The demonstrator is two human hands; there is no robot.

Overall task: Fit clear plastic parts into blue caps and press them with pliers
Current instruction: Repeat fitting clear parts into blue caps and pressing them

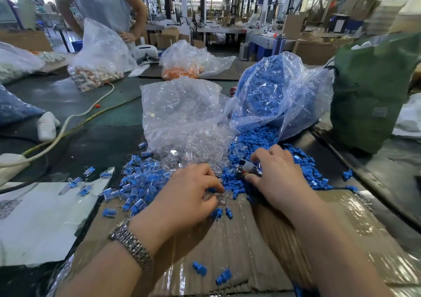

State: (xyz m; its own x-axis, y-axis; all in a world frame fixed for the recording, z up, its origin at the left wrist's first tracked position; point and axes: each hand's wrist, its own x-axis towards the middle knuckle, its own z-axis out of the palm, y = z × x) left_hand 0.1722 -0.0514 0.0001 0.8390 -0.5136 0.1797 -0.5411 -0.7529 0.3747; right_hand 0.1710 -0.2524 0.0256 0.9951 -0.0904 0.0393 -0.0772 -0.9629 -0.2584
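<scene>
Factory bench (95,123), cardboard at 6 o'clock. Our left hand (186,192) pinches a clear plastic part (221,198); our right hand (276,171) grips the pliers (247,168) over the blue caps (257,137) at 1 o'clock. Fitting stage, we judge; next needs a cap seated, then squeezed.

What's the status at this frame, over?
Left hand pinching a clear part. Right hand gripping pliers over blue caps. Nothing obstructing.

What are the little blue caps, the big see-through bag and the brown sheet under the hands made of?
Little blue caps: probably hard plastic, uniform matte blue.
Big see-through bag: thin plastic film, crinkled and shiny.
Brown sheet: corrugated cardboard, ribbed, with glossy tape strips.
</scene>
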